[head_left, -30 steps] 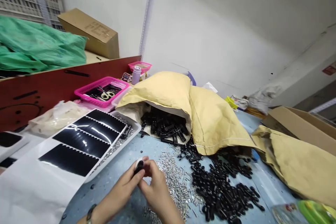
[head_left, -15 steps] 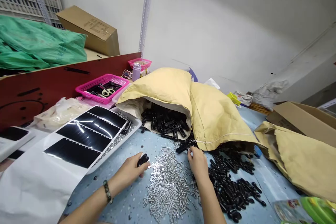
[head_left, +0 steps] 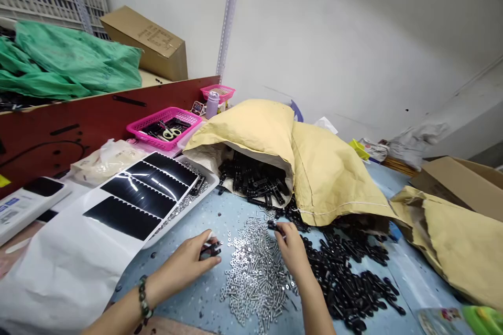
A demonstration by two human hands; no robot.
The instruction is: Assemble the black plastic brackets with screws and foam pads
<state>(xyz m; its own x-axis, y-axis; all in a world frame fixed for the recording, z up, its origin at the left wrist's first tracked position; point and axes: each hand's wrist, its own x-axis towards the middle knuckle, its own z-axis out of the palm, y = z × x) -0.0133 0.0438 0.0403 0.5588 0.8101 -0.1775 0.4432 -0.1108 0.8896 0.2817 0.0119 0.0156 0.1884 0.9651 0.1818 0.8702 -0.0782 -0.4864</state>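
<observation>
**Left hand [head_left: 183, 264] and right hand [head_left: 293, 251]: each closed on a small black plastic part**

Blue speckled worktop [head_left: 204, 293], viewed from its near edge. Entries run left to right.

Left side: glossy black scalloped strips [head_left: 141, 193] on a white backing sheet, with their far end resting in a white tray [head_left: 206, 180]. Behind the tray, a pink plastic basket [head_left: 165, 128] holds scissors [head_left: 168, 134] and stands before a red board [head_left: 66, 146].

Left hand: just beside the tray's front edge, beaded bracelet [head_left: 143, 298] on the wrist. Fingers and thumb are together, clamped on one small black part [head_left: 210, 250].

Centre: a loose heap of silver screws and nuts [head_left: 255, 277] lies on the worktop between the hands.

Right hand: at the heap's far end, fingertips pinched together on a second small black part [head_left: 273, 226].

Right side: a spread of black plastic parts [head_left: 346, 282] lies beside the right hand, running under the lip of a kraft paper bag [head_left: 334, 178]. The bag lies on its side, more parts [head_left: 251, 180] filling its mouth. Beyond it are a second kraft paper bag [head_left: 444, 235] and a cardboard box [head_left: 459, 180].
</observation>
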